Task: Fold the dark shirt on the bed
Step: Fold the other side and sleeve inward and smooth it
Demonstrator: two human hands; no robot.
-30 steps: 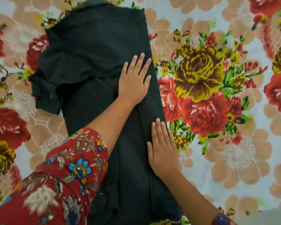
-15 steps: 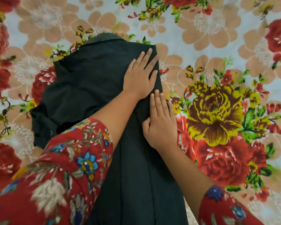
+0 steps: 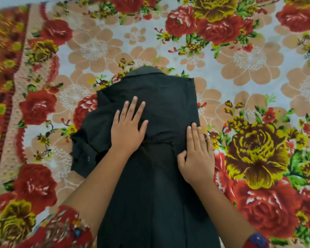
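Observation:
The dark shirt (image 3: pixel 161 97) lies lengthwise on the bed, collar at the far end, its right side folded in to a straight edge. A crumpled sleeve with a small button sticks out on the left. My left hand (image 3: pixel 128 129) lies flat, fingers spread, on the shirt's upper middle. My right hand (image 3: pixel 197 154) presses flat along the shirt's right folded edge, thumb tucked against the cloth. Neither hand grips the fabric.
The bed is covered by a floral sheet (image 3: pixel 249 72) with red, yellow and beige flowers. A patterned red border (image 3: pixel 5 86) runs along the left side. Red floral sleeves cover both forearms at the bottom corners.
My left hand slid left from the shirt's right edge to its upper middle. My right hand moved a little apart from it along the folded right edge. The view tilted up, showing more bed beyond the collar.

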